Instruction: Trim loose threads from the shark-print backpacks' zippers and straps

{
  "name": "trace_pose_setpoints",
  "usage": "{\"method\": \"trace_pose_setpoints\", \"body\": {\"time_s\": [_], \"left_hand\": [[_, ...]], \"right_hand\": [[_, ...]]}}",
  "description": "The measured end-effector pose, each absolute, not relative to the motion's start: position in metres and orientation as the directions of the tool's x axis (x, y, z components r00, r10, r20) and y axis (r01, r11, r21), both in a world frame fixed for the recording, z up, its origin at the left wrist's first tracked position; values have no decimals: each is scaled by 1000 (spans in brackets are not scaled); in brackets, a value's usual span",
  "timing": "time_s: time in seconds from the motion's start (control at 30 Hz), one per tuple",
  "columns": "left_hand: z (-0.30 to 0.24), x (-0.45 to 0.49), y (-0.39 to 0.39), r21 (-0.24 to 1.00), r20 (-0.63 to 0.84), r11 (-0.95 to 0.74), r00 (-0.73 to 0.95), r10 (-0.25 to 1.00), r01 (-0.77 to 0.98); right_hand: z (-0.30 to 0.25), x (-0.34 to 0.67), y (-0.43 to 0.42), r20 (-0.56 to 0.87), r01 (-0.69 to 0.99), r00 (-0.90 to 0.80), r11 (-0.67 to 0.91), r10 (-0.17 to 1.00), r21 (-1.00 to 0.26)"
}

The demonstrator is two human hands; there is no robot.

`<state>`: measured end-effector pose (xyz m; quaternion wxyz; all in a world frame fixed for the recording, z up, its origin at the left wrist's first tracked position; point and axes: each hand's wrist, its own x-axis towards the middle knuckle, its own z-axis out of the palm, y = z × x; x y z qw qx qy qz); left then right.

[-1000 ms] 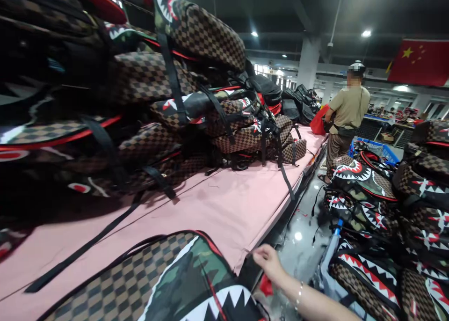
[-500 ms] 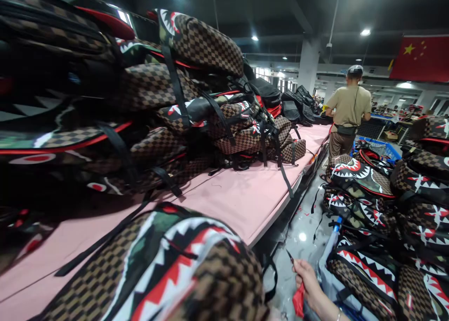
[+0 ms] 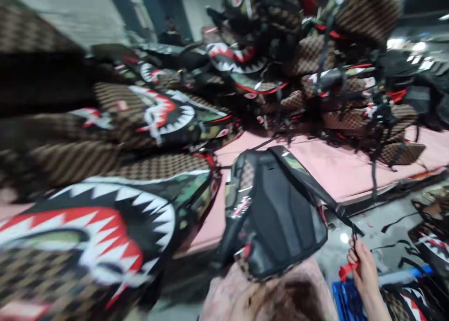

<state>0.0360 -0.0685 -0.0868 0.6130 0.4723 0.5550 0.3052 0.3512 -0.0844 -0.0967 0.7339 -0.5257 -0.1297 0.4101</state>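
A backpack point(image 3: 280, 213) with a black padded back panel and checkered, camouflage-trimmed sides sits tilted in front of me, its back facing me. My right hand point(image 3: 365, 265), at its lower right, is closed around a slim dark pointed tool point(image 3: 355, 248) that looks like thread snips. Something red point(image 3: 347, 270) hangs from that hand. The end of a black shoulder strap point(image 3: 342, 212) reaches the tool's tip; whether they touch is unclear. My left hand point(image 3: 243, 304) is a blurred patch below the backpack, its fingers hidden.
A large checkered shark-mouth backpack point(image 3: 105, 232) lies close on the left. More such bags point(image 3: 168, 115) are piled along the pink-topped table point(image 3: 315, 157). To the right, a blue crate point(image 3: 342, 297) and further bags point(image 3: 435, 241) stand over the grey floor.
The view has swung left and downward. The near backpack's shark-mouth front was showing; now a backpack's black back panel faces me. My right hand still holds the dark tool, now beside the strap end.
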Motion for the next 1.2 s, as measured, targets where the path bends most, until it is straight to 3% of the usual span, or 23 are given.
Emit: {"method": "trace_pose_setpoints", "body": {"time_s": [0.27, 0.43, 0.5, 0.57, 0.7, 0.83, 1.0, 1.2], "left_hand": [[-75, -16, -78, 948, -270, 262, 22, 963, 180], [-61, -35, -63, 977, -144, 188, -350, 925, 96], [-60, -38, -55, 978, -122, 170, -326, 938, 124], [-60, -39, -47, 965, -141, 178, -193, 971, 194], [-58, -35, -36, 960, -127, 123, -2, 992, 253], [-47, -27, -38, 990, -60, 69, -69, 996, 126], [-28, -12, -46, 982, -139, 125, -97, 985, -141], [-21, -4, -45, 986, -127, 111, -137, 982, -122]], "right_hand": [[-81, 300, -76, -234, -450, 483, 11, 844, -893], [-76, 274, -79, -259, -355, 410, -109, 874, -929], [-72, 261, -79, -255, -259, 385, -162, 887, -952], [-67, 245, -77, -196, -109, 353, -168, 915, -980], [-57, 210, -68, 11, 228, 194, -35, 981, -973], [-46, 185, -57, 240, 445, -1, 216, 971, -869], [-28, 173, -46, 354, 499, -124, 366, 927, -785], [-18, 183, -45, 435, 522, -165, 452, 885, -723]]}}
